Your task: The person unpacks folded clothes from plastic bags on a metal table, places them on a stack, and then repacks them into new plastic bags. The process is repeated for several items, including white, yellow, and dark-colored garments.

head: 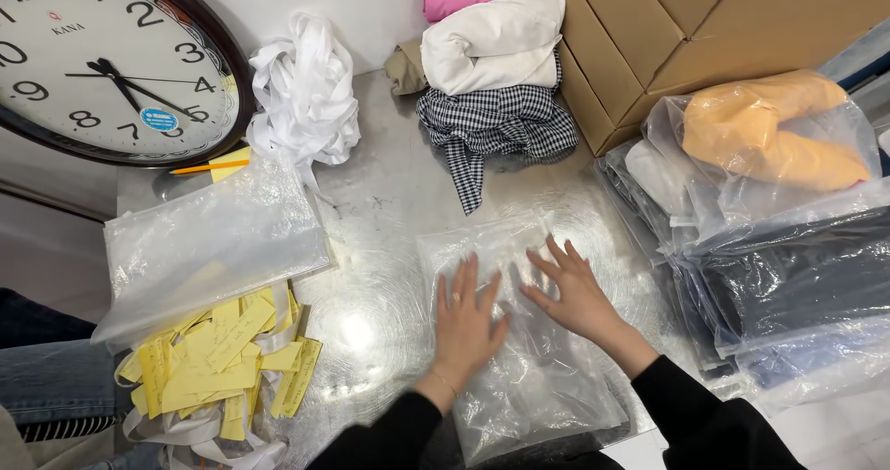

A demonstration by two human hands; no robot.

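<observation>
Both my hands rest flat, fingers spread, on a stack of clear empty plastic bags [538, 377] lying on the shiny metal table [389, 201]. My left hand [466, 322], with a ring on one finger, presses the left half of the bags. My right hand [573, 289] lies palm down on the upper right part. Neither hand grips anything. Black sleeves cover both my forearms.
A second flat clear bag [209, 243] and a heap of yellow paper tags [222, 363] lie at left. A wall clock [111, 62], white ribbon bundle [304, 90], folded clothes [496, 71], a cardboard box [686, 34] and bagged garments [769, 247] ring the table.
</observation>
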